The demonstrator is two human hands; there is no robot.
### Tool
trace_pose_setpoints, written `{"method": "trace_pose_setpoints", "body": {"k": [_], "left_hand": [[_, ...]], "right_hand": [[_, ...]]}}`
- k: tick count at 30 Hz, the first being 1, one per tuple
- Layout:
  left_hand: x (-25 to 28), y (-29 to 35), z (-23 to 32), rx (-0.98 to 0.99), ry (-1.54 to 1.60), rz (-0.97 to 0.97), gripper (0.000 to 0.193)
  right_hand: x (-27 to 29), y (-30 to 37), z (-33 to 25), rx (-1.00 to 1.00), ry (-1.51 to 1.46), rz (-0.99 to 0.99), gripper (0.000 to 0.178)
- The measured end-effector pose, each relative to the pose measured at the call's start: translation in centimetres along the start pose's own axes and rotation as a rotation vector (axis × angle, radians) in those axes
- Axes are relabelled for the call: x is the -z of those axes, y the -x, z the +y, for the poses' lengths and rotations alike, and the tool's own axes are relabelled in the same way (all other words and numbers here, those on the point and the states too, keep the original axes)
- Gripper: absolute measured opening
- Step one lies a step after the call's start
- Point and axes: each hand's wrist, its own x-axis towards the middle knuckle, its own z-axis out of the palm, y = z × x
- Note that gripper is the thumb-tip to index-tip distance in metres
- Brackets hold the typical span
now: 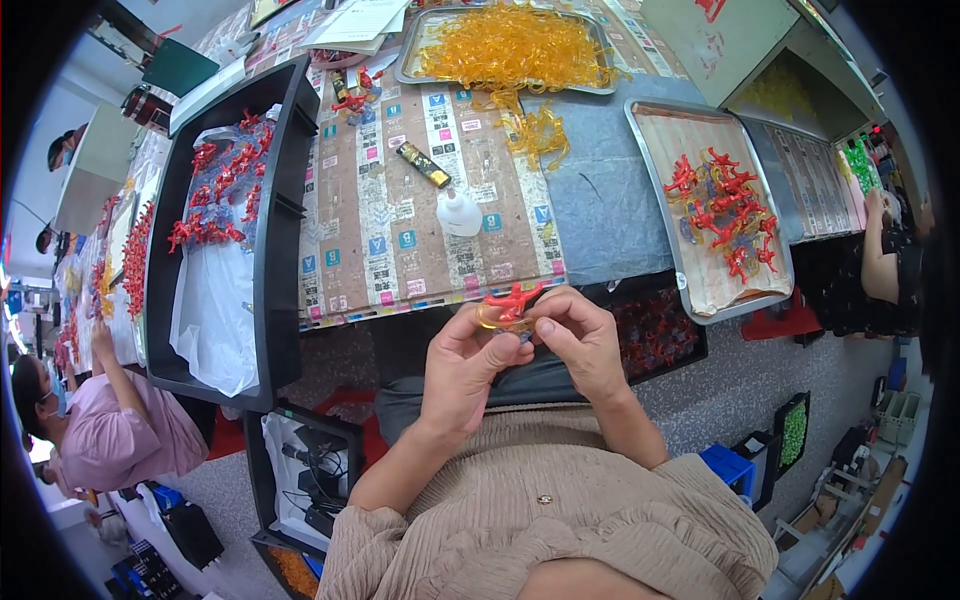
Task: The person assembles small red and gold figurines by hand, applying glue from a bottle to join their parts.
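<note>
Just past the table's front edge, a small red plastic figure (pixel 514 300) with a clear yellow band and a bluish clear part is held up between my two hands. My left hand (pixel 466 362) pinches it from the left, thumb toward the bluish part. On the other side, the fingertips of my right hand (pixel 582 345) close on the figure and its band. My fingers hide part of its lower end. Beyond it on the table stand a white squeeze bottle (pixel 460 215) and a small black-and-gold cylinder (pixel 424 165).
A metal tray (pixel 403 62) heaped with clear yellow pieces (pixel 510 45) stands at the back. To the right, another tray (pixel 660 215) carries red figures (pixel 728 205). A black bin (pixel 283 250) at left holds more on white plastic. People work on both sides.
</note>
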Motion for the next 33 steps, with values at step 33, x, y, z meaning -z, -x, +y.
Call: {"method": "trace_pose_setpoints", "body": {"k": [33], "left_hand": [[0.56, -0.66, -0.61, -0.579, -0.71, 0.087, 0.023]], "right_hand": [[-0.91, 0.23, 0.19, 0.122, 0.083, 0.01, 0.03]]}}
